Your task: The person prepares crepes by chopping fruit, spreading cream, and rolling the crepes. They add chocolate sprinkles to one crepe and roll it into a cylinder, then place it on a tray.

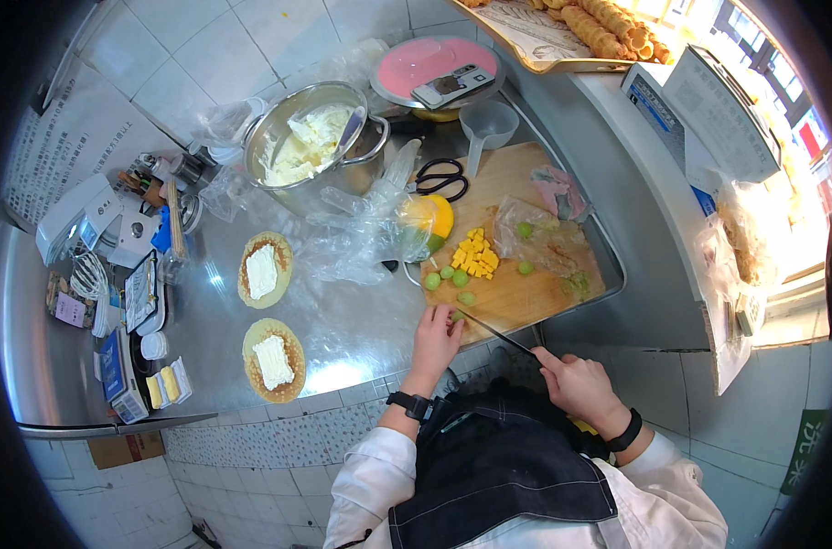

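My right hand grips a knife, its dark blade slanting across the near edge of a wooden cutting board. Close to the knife tip, my left hand pinches a green grape against the board. Several more grapes lie just beyond, some around a pile of diced yellow mango. Behind the dice, a larger piece of mango rests partly under clear plastic. On the steel counter to the left are two round pancakes, each topped with a white cream block.
A steel pot of whipped cream stands at the back, next to a phone on a pink lid. Black-handled scissors and a clear scoop lie at the board's far side. Crumpled plastic covers the middle counter.
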A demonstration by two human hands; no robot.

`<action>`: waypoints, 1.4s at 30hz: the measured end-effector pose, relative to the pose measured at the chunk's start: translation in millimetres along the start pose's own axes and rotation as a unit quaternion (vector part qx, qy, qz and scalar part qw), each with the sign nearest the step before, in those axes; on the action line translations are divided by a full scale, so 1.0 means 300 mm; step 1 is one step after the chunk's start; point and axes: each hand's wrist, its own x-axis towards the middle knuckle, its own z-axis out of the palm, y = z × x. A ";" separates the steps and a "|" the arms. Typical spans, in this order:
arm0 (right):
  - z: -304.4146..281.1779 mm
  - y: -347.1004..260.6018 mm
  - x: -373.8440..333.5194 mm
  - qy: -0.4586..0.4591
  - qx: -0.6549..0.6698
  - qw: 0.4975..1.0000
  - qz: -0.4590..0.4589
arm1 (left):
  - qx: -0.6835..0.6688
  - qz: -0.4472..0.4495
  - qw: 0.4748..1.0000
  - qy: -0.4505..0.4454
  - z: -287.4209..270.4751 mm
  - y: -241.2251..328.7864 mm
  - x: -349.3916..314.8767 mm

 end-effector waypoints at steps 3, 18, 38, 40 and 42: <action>0.003 -0.012 -0.001 -0.006 -0.003 1.000 0.013 | -0.017 -0.006 1.000 -0.007 -0.003 -0.001 0.005; -0.194 -0.048 0.002 -0.187 -0.081 0.979 0.027 | -0.011 -0.008 1.000 -0.005 -0.005 0.000 0.003; -0.106 -0.074 0.016 -0.154 -0.013 0.988 0.026 | -0.023 -0.008 1.000 0.003 0.001 -0.002 -0.008; -0.152 -0.062 -0.016 -0.169 -0.019 0.985 0.030 | -0.039 -0.013 0.999 0.002 -0.003 -0.007 -0.009; -0.165 -0.062 -0.010 -0.124 0.008 0.992 0.024 | -0.064 -0.020 0.998 0.001 -0.003 -0.014 -0.012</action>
